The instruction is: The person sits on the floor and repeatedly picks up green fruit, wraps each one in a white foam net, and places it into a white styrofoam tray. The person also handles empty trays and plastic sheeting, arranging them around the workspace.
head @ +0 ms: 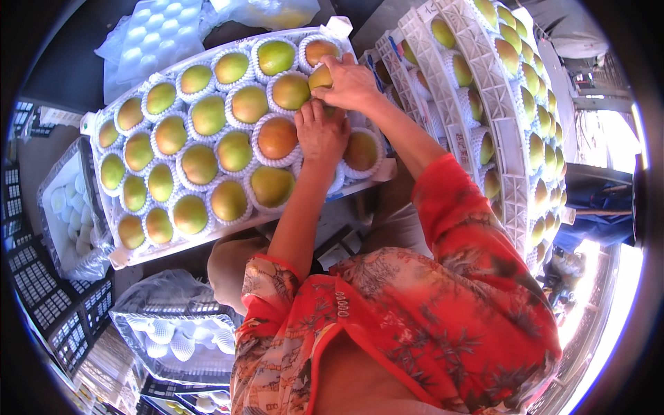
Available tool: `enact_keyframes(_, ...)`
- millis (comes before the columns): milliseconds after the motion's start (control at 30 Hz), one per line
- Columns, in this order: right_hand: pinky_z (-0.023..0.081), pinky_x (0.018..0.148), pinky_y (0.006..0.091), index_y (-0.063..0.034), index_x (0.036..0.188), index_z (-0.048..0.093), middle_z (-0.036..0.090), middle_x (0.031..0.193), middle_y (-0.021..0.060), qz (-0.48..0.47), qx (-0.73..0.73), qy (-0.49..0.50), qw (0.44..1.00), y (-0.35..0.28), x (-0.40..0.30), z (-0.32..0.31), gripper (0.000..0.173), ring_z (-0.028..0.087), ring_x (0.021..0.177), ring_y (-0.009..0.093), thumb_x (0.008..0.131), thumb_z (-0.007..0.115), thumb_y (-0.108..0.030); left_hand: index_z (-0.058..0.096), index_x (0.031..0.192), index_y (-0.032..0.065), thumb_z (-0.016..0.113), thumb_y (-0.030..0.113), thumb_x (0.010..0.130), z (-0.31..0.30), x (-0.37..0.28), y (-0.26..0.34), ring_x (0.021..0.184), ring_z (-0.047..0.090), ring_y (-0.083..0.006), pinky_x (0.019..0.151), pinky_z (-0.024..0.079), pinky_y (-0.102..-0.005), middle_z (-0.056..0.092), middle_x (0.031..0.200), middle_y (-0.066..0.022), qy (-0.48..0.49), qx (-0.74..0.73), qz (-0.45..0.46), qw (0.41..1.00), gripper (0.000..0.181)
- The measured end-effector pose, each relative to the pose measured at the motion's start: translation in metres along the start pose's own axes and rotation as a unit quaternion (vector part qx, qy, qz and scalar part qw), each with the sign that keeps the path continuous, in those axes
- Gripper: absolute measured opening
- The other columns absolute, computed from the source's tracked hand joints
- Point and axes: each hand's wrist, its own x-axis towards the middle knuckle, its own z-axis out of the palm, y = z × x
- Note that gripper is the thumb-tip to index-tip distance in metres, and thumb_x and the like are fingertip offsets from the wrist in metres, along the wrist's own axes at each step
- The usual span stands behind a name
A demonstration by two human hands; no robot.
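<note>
A white plastic crate (179,239) lies in front of me, filled with rows of green and reddish round fruits, each in a white foam net sleeve. Near its right end, my right hand (347,80) grips a yellowish-green fruit (320,78) between thumb and fingers. Just below, my left hand (322,129) reaches over a fruit mostly hidden under its fingers; whether it grips that fruit I cannot tell. A reddish fruit (278,138) sits left of my left hand, and another sleeved fruit (360,151) lies to its right, at the crate's corner.
Stacked white crates (498,104) of sleeved fruit stand close on the right. White molded trays (158,39) lie beyond the crate. At left is a plastic-lined container (70,207) with foam sleeves; a similar lined crate (176,316) stands lower left. Black crates (39,280) stand at far left.
</note>
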Motion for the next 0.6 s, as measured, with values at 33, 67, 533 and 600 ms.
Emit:
enact_keyframes(33,0.051,0.096,0.0471,-0.0133,0.141,0.049,0.057,0.128,0.0241,0.012,0.027,-0.003,1.000,0.007,0.003,0.007,0.081,0.064,0.112,0.042,0.077,0.072,-0.057,0.075,0.102,0.0226,0.071,0.035,0.080,0.000,0.001,-0.001,0.114,0.051,-0.0340,0.093,0.040,-0.0459,0.060,0.120,-0.0165,-0.014,0.006,0.002,1.000,0.025)
enact_keyframes(67,0.050,0.098,0.0477,-0.0129,0.142,0.048,0.057,0.129,0.0251,-0.002,0.040,-0.007,0.999,0.020,0.006,0.015,0.083,0.063,0.114,0.042,0.078,0.069,-0.061,0.075,0.102,0.0225,0.071,0.035,0.080,-0.001,0.001,0.000,0.115,0.051,-0.0338,0.094,0.040,-0.0457,0.060,0.121,-0.0164,-0.031,-0.002,0.014,0.999,0.025)
enact_keyframes(533,0.048,0.099,0.0445,-0.0117,0.137,0.048,0.061,0.123,0.0248,-0.072,0.097,-0.001,0.993,0.062,-0.008,-0.004,0.076,0.060,0.116,0.042,0.081,0.073,-0.055,0.075,0.107,0.0230,0.072,0.030,0.082,-0.006,0.002,-0.003,0.120,0.051,-0.0318,0.098,0.039,-0.0453,0.058,0.125,-0.0145,-0.029,-0.040,0.057,0.997,0.026)
enact_keyframes(600,0.048,0.099,0.0451,-0.0103,0.138,0.049,0.062,0.122,0.0265,-0.086,0.064,-0.014,0.994,0.051,-0.007,-0.008,0.076,0.059,0.117,0.042,0.082,0.070,-0.056,0.075,0.107,0.0235,0.072,0.031,0.082,-0.005,0.000,-0.004,0.120,0.051,-0.0319,0.098,0.040,-0.0450,0.057,0.125,-0.0144,-0.044,-0.037,0.044,0.997,0.026)
